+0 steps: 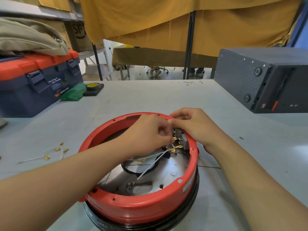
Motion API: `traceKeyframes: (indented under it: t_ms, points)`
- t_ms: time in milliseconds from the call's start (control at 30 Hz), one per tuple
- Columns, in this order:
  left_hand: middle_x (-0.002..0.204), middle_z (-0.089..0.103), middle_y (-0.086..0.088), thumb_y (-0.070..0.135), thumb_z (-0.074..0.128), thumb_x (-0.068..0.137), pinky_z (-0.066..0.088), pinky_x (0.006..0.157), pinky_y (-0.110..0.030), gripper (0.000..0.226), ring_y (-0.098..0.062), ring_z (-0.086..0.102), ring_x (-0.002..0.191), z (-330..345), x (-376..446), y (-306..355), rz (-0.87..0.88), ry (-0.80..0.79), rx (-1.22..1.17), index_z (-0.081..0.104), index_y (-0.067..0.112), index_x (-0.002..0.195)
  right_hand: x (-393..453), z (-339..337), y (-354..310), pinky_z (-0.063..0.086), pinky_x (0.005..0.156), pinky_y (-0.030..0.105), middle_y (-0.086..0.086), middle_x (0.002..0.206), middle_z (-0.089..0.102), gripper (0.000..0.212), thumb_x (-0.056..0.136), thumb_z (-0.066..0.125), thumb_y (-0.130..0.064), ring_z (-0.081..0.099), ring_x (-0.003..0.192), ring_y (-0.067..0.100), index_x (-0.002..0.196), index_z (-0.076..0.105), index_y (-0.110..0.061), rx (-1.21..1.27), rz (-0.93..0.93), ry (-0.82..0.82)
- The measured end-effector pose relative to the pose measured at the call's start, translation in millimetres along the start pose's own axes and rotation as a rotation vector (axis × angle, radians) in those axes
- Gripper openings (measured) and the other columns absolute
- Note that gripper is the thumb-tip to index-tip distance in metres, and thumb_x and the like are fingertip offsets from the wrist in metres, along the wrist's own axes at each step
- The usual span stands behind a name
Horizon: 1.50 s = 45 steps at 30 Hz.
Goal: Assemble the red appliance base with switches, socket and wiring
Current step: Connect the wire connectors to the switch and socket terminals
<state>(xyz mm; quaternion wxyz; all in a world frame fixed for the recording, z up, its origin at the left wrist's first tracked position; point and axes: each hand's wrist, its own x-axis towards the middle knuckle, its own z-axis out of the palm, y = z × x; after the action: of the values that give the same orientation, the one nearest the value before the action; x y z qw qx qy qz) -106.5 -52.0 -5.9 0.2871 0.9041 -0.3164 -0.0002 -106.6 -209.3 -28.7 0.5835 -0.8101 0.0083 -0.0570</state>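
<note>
Centrally, the red appliance base (141, 207) stood upside down on the grey table (150, 97), near the front edge, with its open side facing up and a black ring beneath it. Inside, a shiny metal plate (168, 174) was visible. At the far right of the base's inner wall sat grey switch blocks (180, 136) with brass terminals. The left hand (148, 135) reached over the base from the near left; its fingers were curled tight, pinching a small brass connector (175, 138) just beside the switch blocks. The right hand (191, 125) came in from the right and rested over the far right rim; its fingers were curled around the rim and the top of the switch blocks, though exactly what the fingertips gripped could not be told. White wires (155, 162) with brass ends ran from the switch area down across the metal plate toward the near side. On the table to the left of the base lay a loose bundle of spare white wires (56, 151) with brass terminals, well apart from it. At the far left stood a blue toolbox (33, 90) with an orange lid, and a dark grey computer case (266, 79) occupied the far right.
</note>
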Motion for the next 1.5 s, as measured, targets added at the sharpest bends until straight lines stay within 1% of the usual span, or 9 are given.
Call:
traceKeyframes:
  t_ms: [167, 300, 500, 733, 933, 1100, 1233, 1333, 1500]
  points:
    - [0.051, 0.063, 0.007, 0.017, 0.067, 0.083, 0.04, 0.051, -0.007, 0.01, 0.003, 0.057, 0.047, -0.5, -3.3, -2.9, -0.018, -0.015, -0.031, 0.067, 0.014, 0.073, 0.9, -0.6, 1.0, 0.055, 0.074, 0.029, 0.005, 0.085, 0.073, 0.013, 0.079, 0.073, -0.017, 0.068, 0.074, 0.014, 0.092, 0.071, -0.016, 0.013, 0.005, -0.009]
    - [0.051, 0.064, 0.007, 0.018, 0.065, 0.083, 0.042, 0.053, -0.009, 0.013, 0.003, 0.059, 0.047, 0.0, -3.4, -2.2, -0.029, -0.015, -0.029, 0.065, 0.016, 0.071, 1.2, -1.1, 2.2, 0.053, 0.068, 0.024, 0.004, 0.083, 0.073, 0.011, 0.08, 0.073, -0.018, 0.068, 0.07, 0.011, 0.09, 0.072, -0.017, 0.012, -0.003, -0.014]
    - [0.053, 0.066, 0.005, 0.017, 0.065, 0.084, 0.04, 0.051, -0.005, 0.014, 0.003, 0.061, 0.048, 0.5, -2.4, -0.9, -0.052, -0.032, -0.046, 0.064, 0.015, 0.07, 2.7, -0.5, 3.1, 0.05, 0.064, 0.022, 0.002, 0.081, 0.073, 0.009, 0.08, 0.072, -0.018, 0.067, 0.069, 0.009, 0.088, 0.072, -0.019, 0.003, -0.014, -0.008]
    - [0.054, 0.067, 0.006, 0.016, 0.063, 0.085, 0.04, 0.051, -0.003, 0.015, 0.001, 0.063, 0.049, 2.1, -1.9, -1.5, -0.068, -0.021, -0.066, 0.064, 0.015, 0.07, 2.3, 0.0, 3.2, 0.053, 0.067, 0.025, 0.004, 0.082, 0.073, 0.008, 0.08, 0.073, -0.018, 0.069, 0.073, 0.013, 0.087, 0.072, -0.019, -0.004, -0.018, -0.005]
    - [0.058, 0.068, 0.003, 0.014, 0.063, 0.085, 0.043, 0.052, -0.005, 0.016, -0.003, 0.064, 0.05, 3.0, -1.3, -1.6, -0.081, -0.024, -0.108, 0.064, 0.013, 0.07, 2.1, 0.6, 2.7, 0.051, 0.067, 0.024, 0.003, 0.083, 0.073, 0.009, 0.08, 0.072, -0.018, 0.068, 0.073, 0.013, 0.088, 0.072, -0.019, -0.01, -0.017, 0.002]
    - [0.06, 0.069, 0.001, 0.012, 0.063, 0.085, 0.05, 0.056, -0.013, 0.014, -0.006, 0.065, 0.051, 2.9, -1.3, -1.1, -0.064, -0.017, -0.093, 0.065, 0.009, 0.071, 0.6, 0.9, 1.6, 0.05, 0.068, 0.025, 0.005, 0.083, 0.072, 0.011, 0.081, 0.072, -0.017, 0.066, 0.07, 0.011, 0.091, 0.072, -0.016, -0.017, -0.028, 0.002]
    - [0.055, 0.063, 0.008, 0.013, 0.063, 0.084, 0.042, 0.051, -0.008, 0.014, 0.002, 0.059, 0.051, 3.0, -1.1, 0.0, 0.0, 0.01, -0.01, 0.066, 0.011, 0.071, -0.4, 1.0, 0.7, 0.053, 0.071, 0.029, 0.007, 0.084, 0.072, 0.011, 0.081, 0.07, -0.017, 0.065, 0.072, 0.014, 0.092, 0.072, -0.015, -0.037, -0.039, 0.009]
    - [0.054, 0.058, 0.007, 0.016, 0.064, 0.084, 0.037, 0.05, -0.008, 0.013, 0.002, 0.052, 0.052, 2.8, -0.5, -0.5, 0.045, 0.038, 0.049, 0.066, 0.01, 0.072, -0.8, 1.1, -0.2, 0.053, 0.072, 0.033, 0.01, 0.084, 0.072, 0.011, 0.082, 0.069, -0.015, 0.064, 0.071, 0.015, 0.092, 0.072, -0.014, -0.041, -0.046, 0.007]
    - [0.051, 0.053, 0.008, 0.013, 0.064, 0.083, 0.035, 0.05, -0.009, 0.013, 0.003, 0.049, 0.05, 2.9, 0.8, -1.2, 0.068, 0.047, 0.059, 0.065, 0.01, 0.07, -1.0, 1.5, -0.4, 0.054, 0.076, 0.036, 0.009, 0.084, 0.072, 0.011, 0.082, 0.067, -0.014, 0.066, 0.075, 0.019, 0.092, 0.072, -0.014, -0.07, -0.07, 0.019]
